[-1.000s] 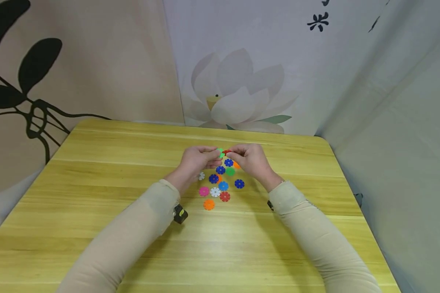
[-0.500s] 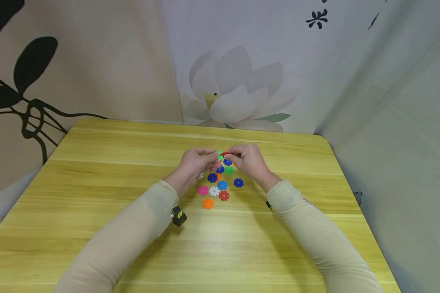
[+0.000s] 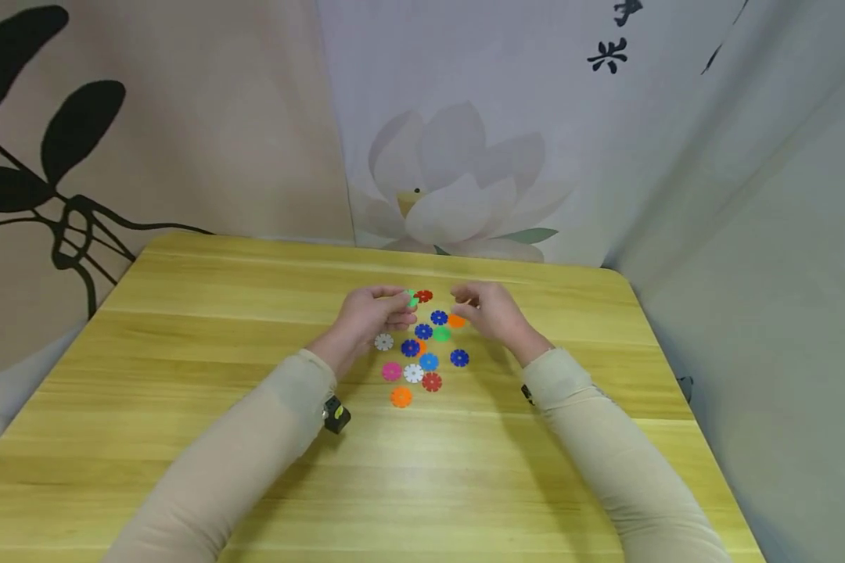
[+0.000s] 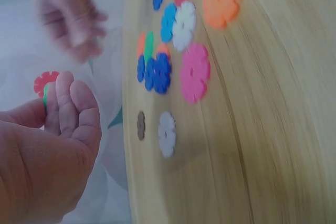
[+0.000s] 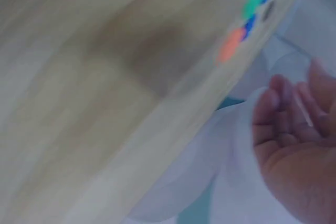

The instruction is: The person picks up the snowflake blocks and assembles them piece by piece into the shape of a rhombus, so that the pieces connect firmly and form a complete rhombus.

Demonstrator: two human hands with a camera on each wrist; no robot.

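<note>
My left hand [image 3: 368, 314] pinches a green notched snowflake disc [image 3: 413, 299] between thumb and fingers, above the table's far half. A red snowflake disc [image 3: 424, 296] stands out from the green one's right edge, and the two look joined. In the left wrist view the green disc [image 4: 45, 98] shows only as a thin edge, with the red disc [image 4: 46, 82] beyond the fingertips. To the right, my right hand [image 3: 494, 314] hovers apart from the pair, fingers loosely bent and holding nothing visible; it is blurred in the right wrist view.
Several loose discs lie below the hands on the wooden table [image 3: 422, 485]: an orange disc [image 3: 401, 397], a pink disc [image 3: 391, 371], a white disc [image 3: 383, 342], a dark blue disc [image 3: 460, 357] and others. A brown disc [image 4: 140, 125] shows in the left wrist view. A printed curtain [image 3: 465, 180] hangs behind.
My right hand has let go of the red disc and drawn back to the right. The red disc stays on the green one in my left hand, which has shifted slightly left.
</note>
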